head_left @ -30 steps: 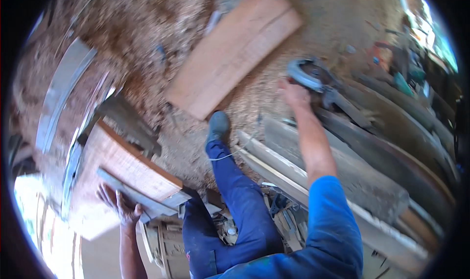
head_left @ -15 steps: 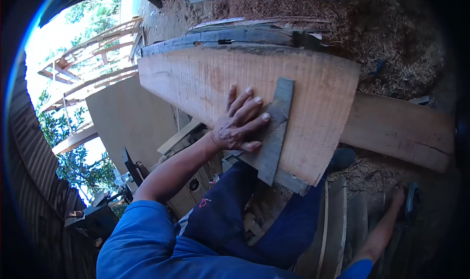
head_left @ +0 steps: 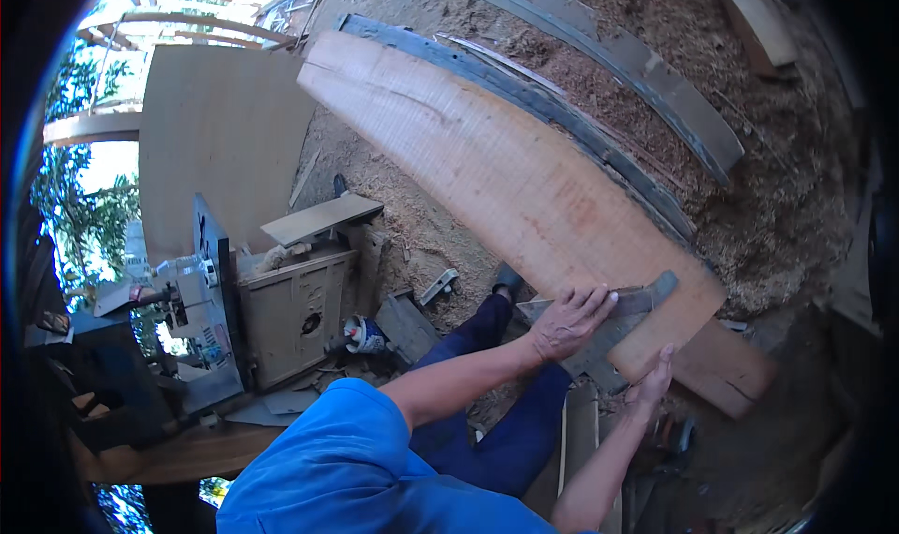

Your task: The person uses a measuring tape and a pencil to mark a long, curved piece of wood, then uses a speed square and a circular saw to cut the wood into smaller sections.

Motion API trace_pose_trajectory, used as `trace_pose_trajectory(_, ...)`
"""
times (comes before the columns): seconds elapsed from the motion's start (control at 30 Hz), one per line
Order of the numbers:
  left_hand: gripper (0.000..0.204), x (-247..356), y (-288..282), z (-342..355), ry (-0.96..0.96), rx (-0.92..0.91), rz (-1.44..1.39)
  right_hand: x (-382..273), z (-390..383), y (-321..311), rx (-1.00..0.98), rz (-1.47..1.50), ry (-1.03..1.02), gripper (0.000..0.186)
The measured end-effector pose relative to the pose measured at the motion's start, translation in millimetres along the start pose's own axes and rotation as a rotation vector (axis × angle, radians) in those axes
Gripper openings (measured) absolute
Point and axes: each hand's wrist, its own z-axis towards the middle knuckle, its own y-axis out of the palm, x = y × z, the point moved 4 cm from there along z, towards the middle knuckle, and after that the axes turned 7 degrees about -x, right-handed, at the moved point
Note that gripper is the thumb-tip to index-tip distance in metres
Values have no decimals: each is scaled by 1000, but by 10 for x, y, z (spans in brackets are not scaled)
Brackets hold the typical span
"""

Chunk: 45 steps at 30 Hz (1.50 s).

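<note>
A long, wide, pale wooden board (head_left: pixel 506 187) slants from the upper left to the lower right, its near end in front of my legs. My left hand (head_left: pixel 573 323) bends its fingers over a short, thin grey wooden strip (head_left: pixel 646 298) lying across that near end. The underside of this grip is hidden. My right hand (head_left: pixel 653 381) holds the board's near edge at the corner, with a fingertip showing on top and the other fingers mostly out of sight. Below it, on the dark ground, rests a dark tool (head_left: pixel 684 436) whose kind I cannot make out.
A narrower brown plank (head_left: pixel 726 370) sticks out from under the board. Curved grey offcuts (head_left: pixel 618 61) lie beyond on sawdust. A wooden cabinet (head_left: pixel 300 318), a small can (head_left: pixel 363 334) and a large plywood sheet (head_left: pixel 220 145) stand at left. More planks (head_left: pixel 581 422) lie near my legs.
My right hand has left the dark tool at the lower right and come up to the board's edge. My left hand has gone from spread flat to bent over the strip. The view has turned.
</note>
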Motion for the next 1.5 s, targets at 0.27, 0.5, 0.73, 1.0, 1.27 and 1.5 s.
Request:
trace_pose_trajectory(0.27, 63, 8, -211, 211, 116, -20, 28, -453, -2, -562, 191, -68, -75, 65)
trace_pose_trajectory(0.5, 72, -594, -208, 403, 74, 47, -64, -1776, 179, -2637, 407, -384, -86, 82)
trace_pose_trajectory(0.73, 79, -2014, -556, 38, -68, -10, 115, -2472, 244, -3598, 736, -743, -258, 70)
trace_pose_trajectory(1.0, 80, -3027, -773, -187, -174, -173, 36, -333, -441, -1348, 858, 230, -241, 47)
trace_pose_trajectory(1.27, 77, -2937, -775, -144, -106, -143, -30, 219, 124, 572, 344, 693, -179, 65)
trace_pose_trajectory(1.5, 72, -1886, -462, 240, 92, -208, -152, -427, 197, -527, 485, 622, -372, 58)
